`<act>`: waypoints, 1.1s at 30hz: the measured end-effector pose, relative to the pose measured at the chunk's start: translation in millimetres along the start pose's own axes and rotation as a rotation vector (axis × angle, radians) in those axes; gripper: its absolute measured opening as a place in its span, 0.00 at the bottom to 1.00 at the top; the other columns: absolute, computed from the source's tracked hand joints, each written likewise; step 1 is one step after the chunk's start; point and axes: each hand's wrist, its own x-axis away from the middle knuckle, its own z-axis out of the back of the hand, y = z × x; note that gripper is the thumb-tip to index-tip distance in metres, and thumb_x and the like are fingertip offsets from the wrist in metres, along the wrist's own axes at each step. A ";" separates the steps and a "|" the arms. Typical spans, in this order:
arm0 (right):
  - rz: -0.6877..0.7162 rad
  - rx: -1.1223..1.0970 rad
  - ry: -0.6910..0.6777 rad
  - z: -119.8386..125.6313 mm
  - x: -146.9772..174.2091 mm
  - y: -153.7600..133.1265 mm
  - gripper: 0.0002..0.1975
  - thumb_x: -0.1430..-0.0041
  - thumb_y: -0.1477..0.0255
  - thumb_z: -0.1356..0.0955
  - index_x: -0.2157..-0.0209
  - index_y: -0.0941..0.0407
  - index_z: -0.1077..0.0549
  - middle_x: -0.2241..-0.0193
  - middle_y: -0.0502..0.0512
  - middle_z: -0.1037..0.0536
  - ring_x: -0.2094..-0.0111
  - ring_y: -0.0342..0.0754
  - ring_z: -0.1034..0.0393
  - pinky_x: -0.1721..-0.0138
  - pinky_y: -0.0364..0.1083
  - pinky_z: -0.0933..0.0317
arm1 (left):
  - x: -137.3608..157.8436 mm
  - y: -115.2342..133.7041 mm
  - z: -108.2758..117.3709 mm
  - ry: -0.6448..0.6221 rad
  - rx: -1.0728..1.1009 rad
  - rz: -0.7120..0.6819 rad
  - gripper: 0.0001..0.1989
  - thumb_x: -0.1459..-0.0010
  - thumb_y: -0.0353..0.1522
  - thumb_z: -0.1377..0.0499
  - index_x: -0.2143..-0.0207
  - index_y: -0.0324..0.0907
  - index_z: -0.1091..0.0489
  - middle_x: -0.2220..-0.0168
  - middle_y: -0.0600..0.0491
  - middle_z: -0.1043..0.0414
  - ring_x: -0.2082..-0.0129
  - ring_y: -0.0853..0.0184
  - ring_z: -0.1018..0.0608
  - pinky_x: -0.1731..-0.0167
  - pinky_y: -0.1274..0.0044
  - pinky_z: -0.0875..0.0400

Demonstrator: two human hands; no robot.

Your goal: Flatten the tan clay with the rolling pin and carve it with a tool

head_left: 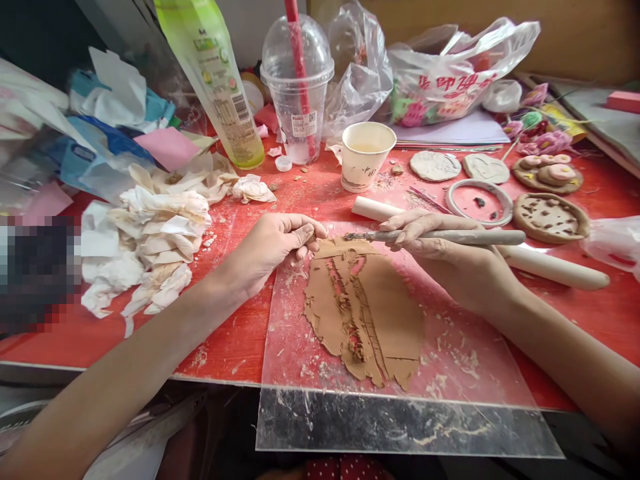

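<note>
My right hand [445,257] grips a slim grey-handled clay tool [480,237], held nearly level with its clay-smeared tip pointing left. Beneath that tip lies the far edge of a flat brown clay slab [397,307], which has ragged edges and long cuts and gouges down its middle. Red shows through some of the gouges. At the slab's upper left corner, my left hand [277,250] has thumb and fingers pinched together; whatever is between them is too small to make out. A clear plastic sheet [465,393] lies under the slab and overhangs the table's front edge.
A pale rolling pin [560,267] lies behind my right hand. Beyond stand a paper cup [367,160], a lidded plastic cup [295,120] and a green bottle [220,87]. Crumpled tissues [167,233] pile up at left. Clay discs [435,165] and a ring [507,207] sit at right.
</note>
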 end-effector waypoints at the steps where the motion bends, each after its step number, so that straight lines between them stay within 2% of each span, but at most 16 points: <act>1: -0.017 -0.007 0.008 -0.2 -0.2 0.1 0.01 0.52 0.66 0.28 0.74 0.46 0.22 0.65 0.49 0.24 0.53 0.51 0.32 0.47 0.52 0.39 | 0.1 0.4 0.0 -0.002 -0.003 -0.003 0.06 0.44 0.26 0.44 0.72 0.35 0.29 0.77 0.55 0.33 0.84 0.81 0.37 0.83 0.86 0.45; 6: -0.020 -0.006 0.023 2.1 -1.9 5.0 0.01 0.52 0.67 0.28 0.76 0.47 0.23 0.64 0.49 0.24 0.51 0.51 0.33 0.47 0.52 0.39 | 1.4 4.5 -3.3 -0.020 0.034 -0.002 0.10 0.39 0.32 0.46 0.62 0.34 0.28 0.73 0.54 0.35 0.79 0.79 0.34 0.80 0.85 0.41; 10: -0.019 -0.018 0.028 4.9 -3.2 8.1 0.02 0.51 0.69 0.29 0.74 0.47 0.23 0.65 0.48 0.24 0.53 0.50 0.32 0.47 0.51 0.39 | 2.5 5.8 -5.2 -0.041 -0.041 0.044 0.12 0.39 0.34 0.46 0.56 0.38 0.31 0.79 0.58 0.40 0.81 0.77 0.37 0.82 0.84 0.43; 13: -0.053 -0.038 0.039 6.8 -4.0 8.9 0.03 0.50 0.70 0.31 0.73 0.46 0.24 0.65 0.48 0.24 0.53 0.50 0.31 0.47 0.52 0.40 | 3.2 5.5 -6.2 -0.054 -0.077 0.026 0.09 0.38 0.32 0.47 0.60 0.38 0.30 0.81 0.59 0.42 0.84 0.78 0.40 0.84 0.84 0.48; 16: -0.052 -0.004 0.083 8.3 -4.7 9.7 0.02 0.49 0.68 0.31 0.73 0.47 0.25 0.65 0.49 0.24 0.52 0.51 0.31 0.47 0.53 0.39 | 3.4 5.4 -6.5 -0.081 -0.021 0.012 0.11 0.38 0.32 0.49 0.70 0.37 0.31 0.80 0.58 0.45 0.85 0.79 0.41 0.85 0.83 0.50; 20: -0.041 0.013 0.091 8.9 -4.7 10.2 0.02 0.49 0.68 0.32 0.73 0.48 0.26 0.65 0.49 0.25 0.52 0.51 0.31 0.48 0.53 0.38 | 3.4 4.2 -3.2 -0.058 -0.048 -0.031 0.15 0.39 0.29 0.50 0.79 0.38 0.36 0.84 0.59 0.48 0.87 0.80 0.45 0.85 0.83 0.54; 23: -0.035 -0.019 0.063 7.3 -4.2 9.4 0.02 0.50 0.69 0.31 0.74 0.48 0.25 0.66 0.49 0.24 0.54 0.50 0.30 0.49 0.51 0.38 | 3.6 3.9 0.0 -0.028 -0.051 -0.103 0.14 0.38 0.30 0.50 0.78 0.38 0.37 0.83 0.60 0.51 0.86 0.79 0.47 0.85 0.83 0.55; 25: -0.040 0.003 0.068 5.3 -3.9 8.4 0.01 0.50 0.69 0.30 0.73 0.49 0.24 0.65 0.49 0.24 0.56 0.49 0.29 0.52 0.50 0.36 | 3.8 5.6 0.1 0.012 -0.020 -0.140 0.12 0.37 0.31 0.50 0.73 0.38 0.34 0.80 0.59 0.49 0.84 0.79 0.45 0.84 0.84 0.51; 28: -0.080 0.078 0.111 2.2 -4.2 7.1 0.06 0.49 0.66 0.30 0.70 0.52 0.25 0.67 0.52 0.24 0.62 0.48 0.28 0.61 0.48 0.34 | 3.9 10.1 -2.6 0.079 0.042 -0.156 0.06 0.42 0.25 0.47 0.64 0.38 0.32 0.72 0.56 0.40 0.76 0.78 0.35 0.78 0.86 0.40; 31: -0.103 0.101 0.153 0.8 -5.0 6.6 0.07 0.49 0.65 0.30 0.70 0.54 0.26 0.70 0.53 0.24 0.67 0.45 0.29 0.67 0.46 0.35 | 3.1 12.7 -4.5 0.121 0.057 -0.136 0.18 0.51 0.15 0.46 0.59 0.37 0.32 0.63 0.54 0.34 0.64 0.77 0.28 0.64 0.86 0.34; 33: -0.110 0.081 0.180 0.9 -5.4 6.3 0.07 0.48 0.65 0.30 0.71 0.55 0.26 0.70 0.53 0.24 0.69 0.44 0.30 0.67 0.45 0.35 | 1.9 12.0 -3.8 0.116 0.081 -0.112 0.19 0.53 0.13 0.46 0.60 0.35 0.32 0.61 0.53 0.32 0.60 0.75 0.27 0.59 0.84 0.33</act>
